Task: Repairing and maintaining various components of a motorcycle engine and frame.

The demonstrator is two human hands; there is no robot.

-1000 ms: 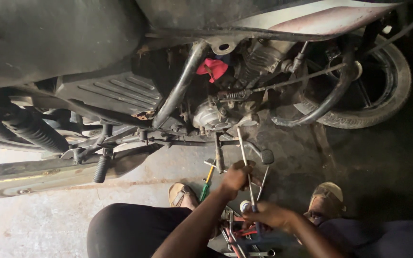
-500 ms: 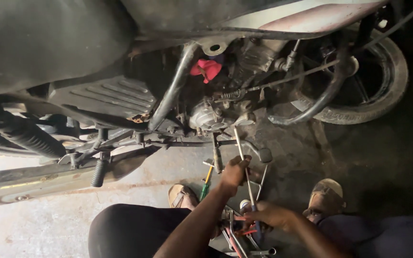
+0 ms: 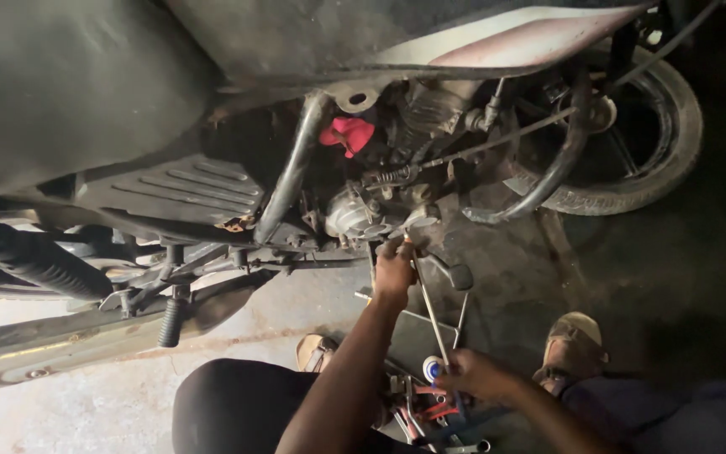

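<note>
2 hands work a long metal rod at the underside of a motorcycle engine

The left hand [image 3: 395, 273] is curled shut around the upper end of the long metal rod [image 3: 430, 313], right against the lower engine casing [image 3: 355, 214], with its forearm stretched straight up from the bottom of the view; the right hand [image 3: 474, 376] is closed around the rod's lower end, beside a small blue-and-white cap [image 3: 433, 368], wrist bent inward and low over a cluster of red-handled tools [image 3: 430, 403] on the floor. The rod runs at a slant between the 2 hands, passing just beside the black foot peg [image 3: 454, 273]. A red rag [image 3: 347, 134] sits tucked in the frame above the engine, and the front wheel [image 3: 632, 134] lies off to the right, well apart from the hands. A sandalled foot [image 3: 573, 345] rests on the dark concrete near the right hand
</note>
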